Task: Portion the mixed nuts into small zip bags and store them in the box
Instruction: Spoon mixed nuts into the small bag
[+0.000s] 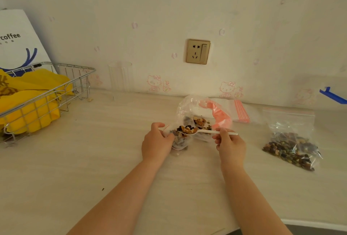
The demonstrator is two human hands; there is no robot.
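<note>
My left hand (156, 143) grips the mouth of a small clear zip bag (179, 142) that holds some nuts. My right hand (230, 144) pinches the handle of a white plastic spoon (208, 131). The spoon's bowl is heaped with mixed nuts and hovers over the small bag's opening. Just behind stands a larger clear bag of mixed nuts (201, 120) with pink plastic at its side. A filled zip bag of nuts (291, 144) lies on the counter to the right. A stack of empty zip bags (238, 110) with red strips lies near the wall.
A wire basket (56, 88) with yellow packaging stands at the left, a white coffee bag (16, 39) behind it. A clear cup (121, 77) stands by the wall. A wall socket (198, 51) is above the counter. A blue clip (332, 95) shows at the right edge.
</note>
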